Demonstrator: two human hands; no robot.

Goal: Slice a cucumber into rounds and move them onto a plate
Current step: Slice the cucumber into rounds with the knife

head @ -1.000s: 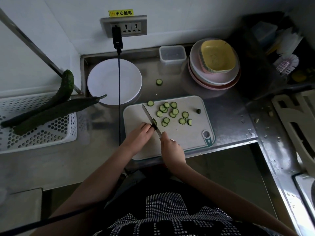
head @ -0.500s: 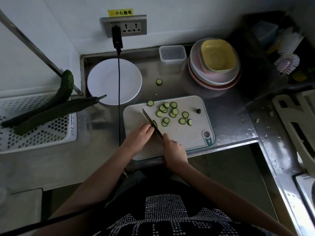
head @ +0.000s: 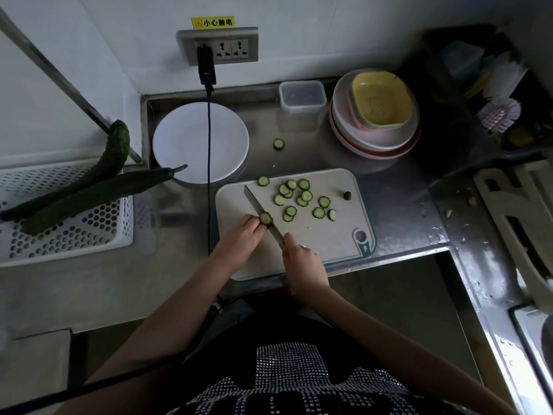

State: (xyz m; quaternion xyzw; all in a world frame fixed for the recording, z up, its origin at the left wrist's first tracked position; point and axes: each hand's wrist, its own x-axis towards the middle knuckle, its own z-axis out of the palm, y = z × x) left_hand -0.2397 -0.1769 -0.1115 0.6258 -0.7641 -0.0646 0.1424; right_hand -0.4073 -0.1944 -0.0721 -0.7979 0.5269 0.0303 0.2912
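Observation:
On the white cutting board [head: 317,235] my left hand [head: 241,235] pinches a short cucumber stub [head: 265,218], its cut face turned up. My right hand [head: 303,262] grips the knife [head: 260,209] by the handle, and the blade lies right against the stub's left side. Several cut rounds [head: 294,194] lie scattered on the board to the right of the blade. One stray round [head: 278,144] sits on the steel counter beyond the board. A dark end piece [head: 347,195] rests near the board's right edge. The white plate [head: 185,136] stands at the back left and holds no rounds.
Two whole cucumbers [head: 86,193] lie across a white perforated basket [head: 68,235] at left. A black cable [head: 208,163] hangs from the wall socket over the plate. A clear container [head: 302,95] and stacked dishes [head: 375,115] stand at the back right. The counter edge drops off just below the board.
The knife has shifted slightly left and forward, and the stub's cut face now shows against the blade. Both hands stay at the board's near left.

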